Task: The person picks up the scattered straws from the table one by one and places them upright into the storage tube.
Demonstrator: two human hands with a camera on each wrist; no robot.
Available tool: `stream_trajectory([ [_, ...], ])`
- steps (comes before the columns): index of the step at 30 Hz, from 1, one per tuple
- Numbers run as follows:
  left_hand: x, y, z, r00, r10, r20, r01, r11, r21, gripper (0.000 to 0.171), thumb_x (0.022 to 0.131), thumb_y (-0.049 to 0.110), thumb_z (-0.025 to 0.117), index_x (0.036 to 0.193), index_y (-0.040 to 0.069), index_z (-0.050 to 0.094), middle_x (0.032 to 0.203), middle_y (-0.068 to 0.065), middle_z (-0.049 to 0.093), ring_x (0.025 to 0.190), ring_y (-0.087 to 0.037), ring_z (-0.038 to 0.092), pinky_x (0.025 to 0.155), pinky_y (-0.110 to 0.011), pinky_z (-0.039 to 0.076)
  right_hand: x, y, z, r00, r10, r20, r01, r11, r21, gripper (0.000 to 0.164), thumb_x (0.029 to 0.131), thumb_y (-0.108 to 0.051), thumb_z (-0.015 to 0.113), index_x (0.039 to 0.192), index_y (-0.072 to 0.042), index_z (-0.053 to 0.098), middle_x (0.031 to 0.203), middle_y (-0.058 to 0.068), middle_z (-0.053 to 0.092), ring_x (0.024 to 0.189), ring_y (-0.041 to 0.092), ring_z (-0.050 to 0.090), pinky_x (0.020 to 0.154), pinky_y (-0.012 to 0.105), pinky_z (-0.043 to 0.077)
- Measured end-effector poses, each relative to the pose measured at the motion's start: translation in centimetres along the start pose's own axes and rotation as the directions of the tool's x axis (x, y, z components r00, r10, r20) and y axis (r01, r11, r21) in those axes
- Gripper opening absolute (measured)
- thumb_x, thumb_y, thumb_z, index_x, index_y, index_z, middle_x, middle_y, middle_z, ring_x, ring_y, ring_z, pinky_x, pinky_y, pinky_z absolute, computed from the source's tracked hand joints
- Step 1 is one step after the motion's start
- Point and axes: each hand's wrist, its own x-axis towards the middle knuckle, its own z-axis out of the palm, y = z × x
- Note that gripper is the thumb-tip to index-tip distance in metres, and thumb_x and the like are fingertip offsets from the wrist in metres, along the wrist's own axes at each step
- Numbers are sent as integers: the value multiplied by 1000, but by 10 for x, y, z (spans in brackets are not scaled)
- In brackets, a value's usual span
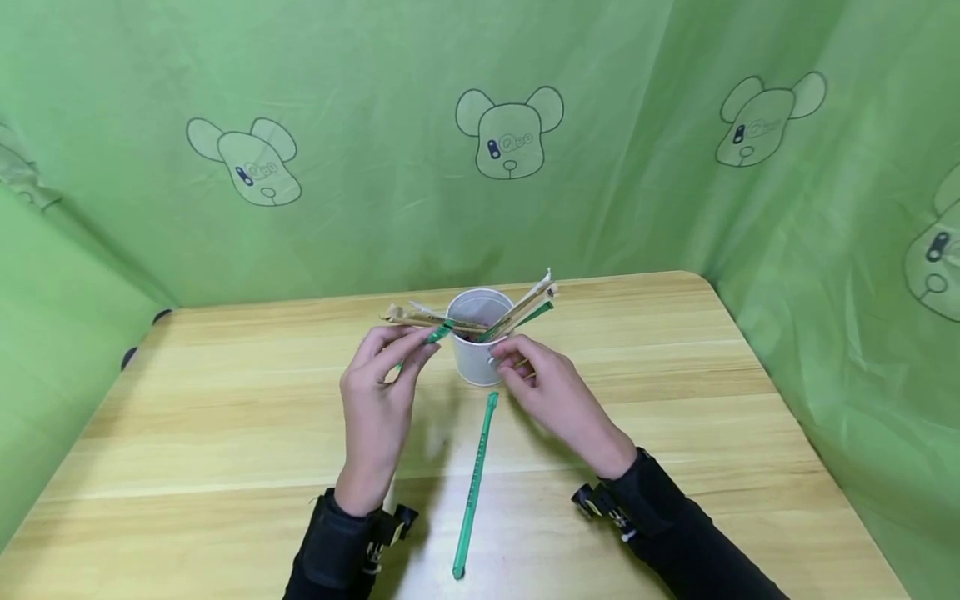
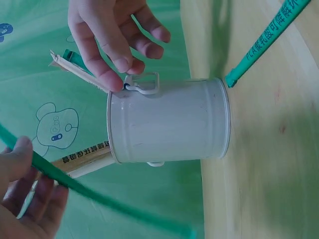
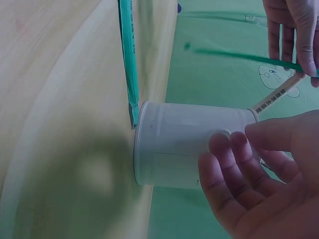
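A thin green wrapped straw is pinched between the thumb and fingers of my left hand, left of a small white metal bucket. In the left wrist view the straw slants in front of the bucket's mouth. Several paper-wrapped straws lean out of the bucket on both sides, with green ones among them. My right hand is at the bucket's right side, its fingers loosely bent and fingertips right at the rim and the small handle loop. Nothing shows held in it.
Another green wrapped straw lies on the wooden table, pointing from the bucket's base toward the front. Behind the table hangs a green curtain with bear-head outlines, and it also closes off both sides.
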Motion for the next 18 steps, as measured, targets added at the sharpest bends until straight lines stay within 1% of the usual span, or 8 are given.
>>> stream_trajectory([
  [2, 0, 2, 0, 999, 11, -40, -12, 999, -40, 19, 92, -3, 79, 110, 2, 83, 108, -6, 72, 99, -20, 71, 86, -26, 59, 0, 1, 1, 1000, -3, 10, 2, 1000, 1, 23, 104, -2, 67, 126, -5, 69, 112, 11, 72, 98, 18, 67, 86, 37, 58],
  [4, 0, 4, 0, 996, 22, -85, -29, 996, -79, 20, 91, -7, 78, 110, -1, 82, 108, -8, 73, 99, -23, 73, 87, -29, 60, -1, 1, 1, 1000, -1, 14, 1, 1000, -4, 23, 104, -3, 67, 127, -6, 69, 111, 10, 72, 98, 18, 66, 86, 37, 58],
  [8, 2, 10, -2, 985, 23, -173, -49, 988, -149, 23, 90, -13, 77, 111, -4, 80, 108, -12, 73, 101, -24, 74, 84, -29, 60, -1, 1, 1, 1000, -3, 20, 3, 1000, -12, 23, 104, -3, 67, 127, -6, 69, 111, 9, 72, 98, 17, 66, 86, 37, 58],
  [11, 4, 16, -3, 976, 30, -216, -69, 982, -175, 25, 89, -15, 77, 111, -5, 80, 107, -16, 72, 101, -23, 74, 82, -28, 60, -1, 1, 1, 1000, -1, 20, 1, 1000, -16, 23, 104, -3, 67, 127, -6, 69, 111, 8, 72, 98, 17, 66, 86, 37, 58],
  [15, 6, 25, -3, 963, 80, -259, -130, 975, -181, 26, 85, -20, 78, 109, -7, 80, 103, -21, 71, 101, -25, 74, 82, -29, 61, -1, 1, 1, 1000, -2, 27, 2, 1000, -19, 24, 104, -3, 67, 128, -5, 69, 111, 9, 72, 97, 17, 66, 87, 37, 58],
  [18, 7, 32, -2, 943, 135, -303, -198, 962, -186, 23, 85, -19, 79, 106, -9, 79, 100, -23, 70, 101, -28, 74, 84, -32, 61, -1, 2, 1, 1000, -5, 28, 6, 1000, -24, 24, 104, -3, 66, 127, -5, 70, 110, 10, 73, 97, 16, 66, 87, 37, 58],
])
